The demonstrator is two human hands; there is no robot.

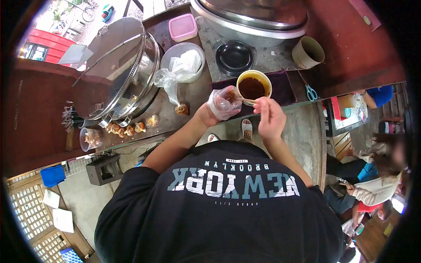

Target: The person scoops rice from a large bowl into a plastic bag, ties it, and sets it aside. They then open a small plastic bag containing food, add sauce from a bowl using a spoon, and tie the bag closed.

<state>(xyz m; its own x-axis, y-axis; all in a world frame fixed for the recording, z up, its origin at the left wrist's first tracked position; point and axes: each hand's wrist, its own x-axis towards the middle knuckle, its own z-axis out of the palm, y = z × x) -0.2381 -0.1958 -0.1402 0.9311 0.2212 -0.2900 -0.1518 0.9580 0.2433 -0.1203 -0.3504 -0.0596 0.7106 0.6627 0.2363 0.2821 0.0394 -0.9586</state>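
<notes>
My left hand (205,115) is closed around a clear plastic bag (222,107) with dark reddish-brown sauce in it. My right hand (270,119) pinches the end of a thin spoon (248,101), whose far end points at the bag's mouth; its bowl is hidden. Just beyond the hands stands a round yellowish tub (239,81) of dark brown sauce. On the counter to the left lies a knotted plastic bag (181,108) with brown sauce, below a clear tub (200,56) of white plastic bags.
Several small knotted bags (139,127) line the counter's front edge beside a plastic cup (91,139). Stacked black plates (234,57), a large metal pot (254,35), a beige container (308,52) and blue scissors (311,93) are farther back and right. Other people sit at right.
</notes>
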